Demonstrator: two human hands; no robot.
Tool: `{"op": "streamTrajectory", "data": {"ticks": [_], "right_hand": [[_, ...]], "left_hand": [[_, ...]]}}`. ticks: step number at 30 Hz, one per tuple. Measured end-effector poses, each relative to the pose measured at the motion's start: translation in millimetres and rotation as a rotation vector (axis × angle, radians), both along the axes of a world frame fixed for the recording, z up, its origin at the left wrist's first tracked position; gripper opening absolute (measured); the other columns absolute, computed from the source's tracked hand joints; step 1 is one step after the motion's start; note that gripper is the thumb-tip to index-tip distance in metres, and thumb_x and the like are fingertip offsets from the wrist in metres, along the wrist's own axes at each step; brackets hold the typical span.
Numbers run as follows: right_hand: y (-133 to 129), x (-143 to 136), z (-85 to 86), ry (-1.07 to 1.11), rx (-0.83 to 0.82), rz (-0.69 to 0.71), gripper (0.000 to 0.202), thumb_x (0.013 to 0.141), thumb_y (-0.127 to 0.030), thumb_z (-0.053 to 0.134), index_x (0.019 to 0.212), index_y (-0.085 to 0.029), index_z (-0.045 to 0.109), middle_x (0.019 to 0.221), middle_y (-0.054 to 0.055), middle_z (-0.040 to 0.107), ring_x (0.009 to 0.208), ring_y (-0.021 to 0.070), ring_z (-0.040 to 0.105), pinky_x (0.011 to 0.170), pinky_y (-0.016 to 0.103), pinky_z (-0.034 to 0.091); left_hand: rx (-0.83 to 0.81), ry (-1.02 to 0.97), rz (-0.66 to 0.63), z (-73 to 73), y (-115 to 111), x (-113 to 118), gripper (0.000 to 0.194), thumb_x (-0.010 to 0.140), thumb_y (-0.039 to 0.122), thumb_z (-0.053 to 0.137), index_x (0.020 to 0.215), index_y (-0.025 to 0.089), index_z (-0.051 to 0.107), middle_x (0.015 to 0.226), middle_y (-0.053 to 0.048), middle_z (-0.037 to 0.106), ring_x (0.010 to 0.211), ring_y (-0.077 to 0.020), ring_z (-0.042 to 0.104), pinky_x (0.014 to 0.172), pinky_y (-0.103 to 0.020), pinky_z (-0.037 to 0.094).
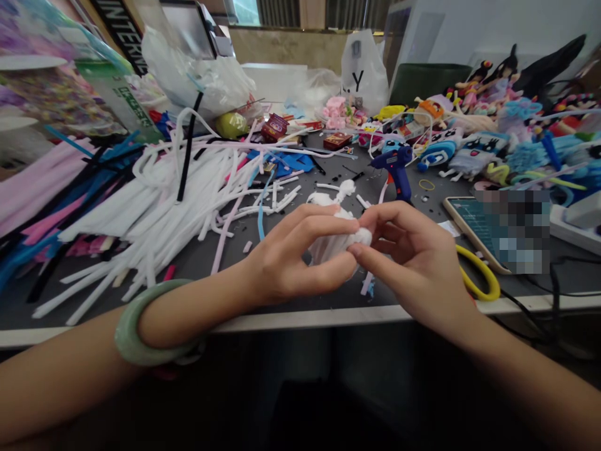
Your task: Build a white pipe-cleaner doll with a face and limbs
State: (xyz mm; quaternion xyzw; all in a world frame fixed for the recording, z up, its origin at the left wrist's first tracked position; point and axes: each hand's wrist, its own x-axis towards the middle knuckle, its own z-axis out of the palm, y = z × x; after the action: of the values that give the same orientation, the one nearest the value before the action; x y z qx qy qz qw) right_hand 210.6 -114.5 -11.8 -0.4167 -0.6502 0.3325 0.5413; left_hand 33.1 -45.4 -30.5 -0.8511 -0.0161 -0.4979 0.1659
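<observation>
Between both hands, above the table's front part, is a white fuzzy piece [335, 246] that looks made of pipe cleaners. My left hand [300, 247] is wrapped around it, thumb below and fingers on top. At its right end, the thumb and fingertips of my right hand [408, 250] pinch it. Part of the piece is hidden by my fingers. Just behind lie more white fluffy bits [346, 188] and short cut white pipe cleaners [286, 199]. A blue glue gun [397, 170] stands behind my right hand.
A heap of long white pipe cleaners [178, 188] spreads over the left of the table [282, 319]. Yellow-handled scissors [491, 288] and a phone [488, 241] lie at the right, near dark cables [554, 294]. Finished fuzzy figures [479, 150] crowd the back right.
</observation>
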Motion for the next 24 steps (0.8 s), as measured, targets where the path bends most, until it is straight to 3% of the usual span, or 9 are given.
{"op": "streamTrajectory", "data": {"ticks": [2,8,16,21,24], "right_hand": [[0.5,0.4,-0.4,0.022,-0.023,0.027,0.018,0.079,-0.021,0.071,0.091,-0.024,0.059,0.086,-0.002,0.057,0.079,0.0120,0.058,0.068,0.026,0.052],[1.8,1.5,-0.4,0.063,-0.075,0.068,0.021,0.075,-0.022,0.075,0.088,-0.024,0.059,0.084,-0.002,0.056,0.078,0.0124,0.057,0.067,0.026,0.052],[4.2,2.9,2.1,0.071,-0.096,0.049,0.020,0.075,-0.024,0.074,0.087,-0.024,0.059,0.083,-0.001,0.057,0.077,0.0129,0.058,0.067,0.027,0.053],[3.4,3.7,2.7,0.055,-0.074,0.034,0.019,0.076,-0.026,0.074,0.087,-0.023,0.058,0.080,-0.002,0.057,0.074,0.0121,0.058,0.063,0.025,0.051],[3.7,4.3,2.8,0.024,-0.058,0.011,0.018,0.077,-0.026,0.073,0.087,-0.023,0.058,0.079,-0.002,0.055,0.072,0.0117,0.057,0.062,0.025,0.050]], "left_hand": [[-0.050,0.018,-0.006,1.9,-2.5,-1.4,0.012,0.086,0.012,0.057,0.091,0.022,0.054,0.106,-0.005,0.063,0.107,-0.0211,0.061,0.088,-0.040,0.059],[-0.415,0.084,-0.028,7.9,-10.8,-9.0,0.009,0.088,0.021,0.056,0.095,0.025,0.060,0.106,-0.007,0.066,0.103,-0.0212,0.063,0.093,-0.038,0.059],[-0.327,0.009,-0.053,1.1,-5.4,-2.4,0.019,0.087,0.019,0.060,0.104,0.023,0.053,0.110,-0.007,0.062,0.105,-0.0191,0.063,0.090,-0.035,0.058],[-0.219,0.110,-0.059,-0.5,-3.3,-6.2,0.022,0.087,0.009,0.057,0.105,0.020,0.050,0.126,-0.012,0.055,0.117,-0.0227,0.057,0.090,-0.037,0.057],[-0.310,0.068,-0.083,-1.6,-4.2,-4.7,0.022,0.088,0.012,0.056,0.106,0.023,0.051,0.119,-0.009,0.059,0.110,-0.0195,0.060,0.089,-0.035,0.057]]}}
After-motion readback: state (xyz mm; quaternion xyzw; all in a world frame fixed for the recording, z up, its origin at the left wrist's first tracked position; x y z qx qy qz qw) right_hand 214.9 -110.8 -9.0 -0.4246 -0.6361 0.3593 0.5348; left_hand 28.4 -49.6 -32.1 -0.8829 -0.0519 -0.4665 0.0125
